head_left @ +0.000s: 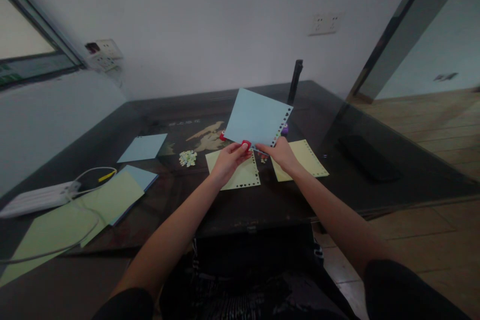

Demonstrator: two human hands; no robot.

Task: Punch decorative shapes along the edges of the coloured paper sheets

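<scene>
A light blue paper sheet [255, 116] is held up above the dark table [262, 200], with a row of small punched holes along its right edge. My left hand [228, 161] grips a small red punch [246, 144] at the sheet's bottom edge. My right hand [282, 155] pinches the sheet's lower right corner. Below the hands lie two yellow sheets, one [240, 175] under the left hand and one [309, 159] to the right, both with punched borders.
A pile of small paper cut-outs [188, 158] lies left of centre. Blue sheets [143, 147] and yellow-green sheets [108, 197] lie at the left beside a white power strip [35, 199] with cables. A second red punch [222, 135] and a purple punch [285, 130] sit behind the sheet. A black upright object [295, 81] stands at the back.
</scene>
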